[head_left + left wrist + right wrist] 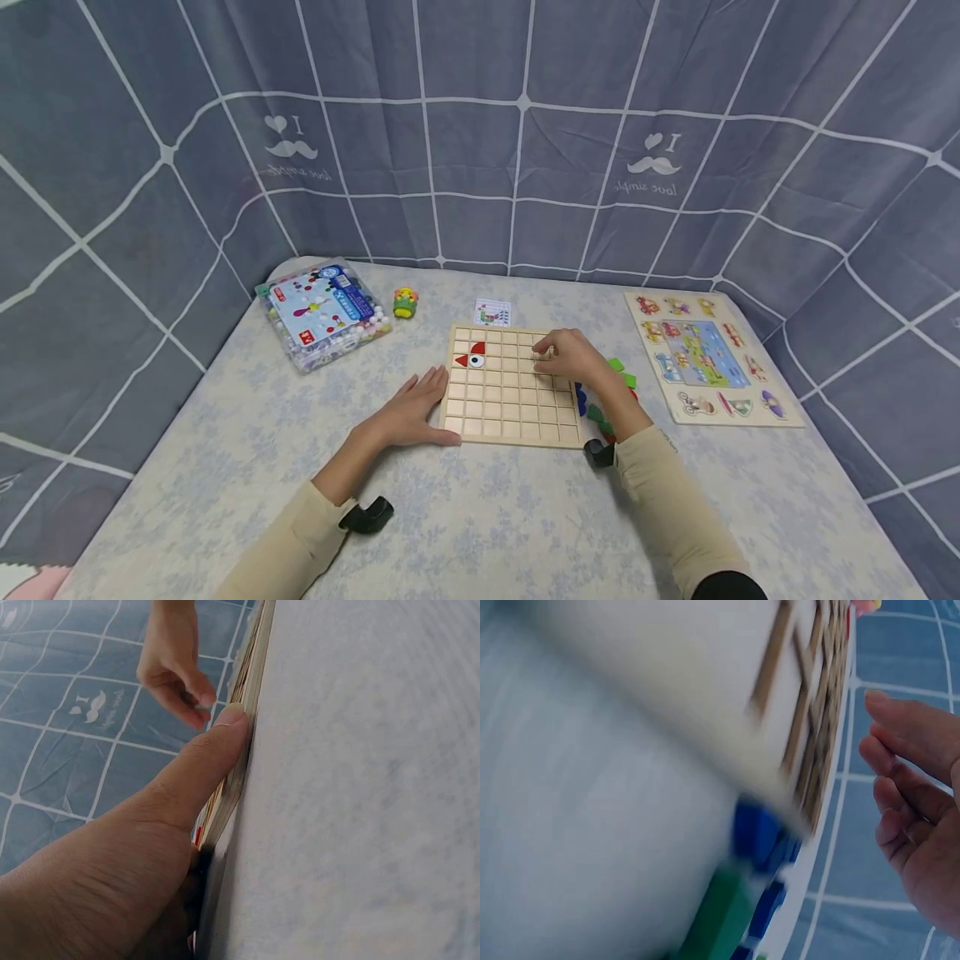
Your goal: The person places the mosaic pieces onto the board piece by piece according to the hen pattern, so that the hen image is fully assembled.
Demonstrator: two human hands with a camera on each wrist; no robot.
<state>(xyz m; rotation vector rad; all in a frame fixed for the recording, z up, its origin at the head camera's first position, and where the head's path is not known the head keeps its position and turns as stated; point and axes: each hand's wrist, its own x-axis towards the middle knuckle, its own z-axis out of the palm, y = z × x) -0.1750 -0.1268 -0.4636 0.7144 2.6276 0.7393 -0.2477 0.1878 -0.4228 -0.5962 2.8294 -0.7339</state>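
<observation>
A wooden grid board (510, 408) lies on the table. In its upper left cells sit a red rounded piece (478, 347), a red triangle (461, 360) and a white piece with an eye (476, 362). My left hand (412, 410) rests at the board's lower left corner, fingers spread along the left side. Its thumb (206, 761) presses the front edge in the left wrist view. Over the board's right part hovers my right hand (573, 358), fingers bent. Its thumb and fingers (911, 724) stand slightly apart in the right wrist view, and no piece shows between them.
Blue pieces (581, 400), dark green pieces (596, 415) and bright green squares (617, 365) lie right of the board. A picture card (492, 312) and small toy figure (405, 302) are behind it. A plastic box (322, 308) stands left, a picture puzzle (708, 358) right.
</observation>
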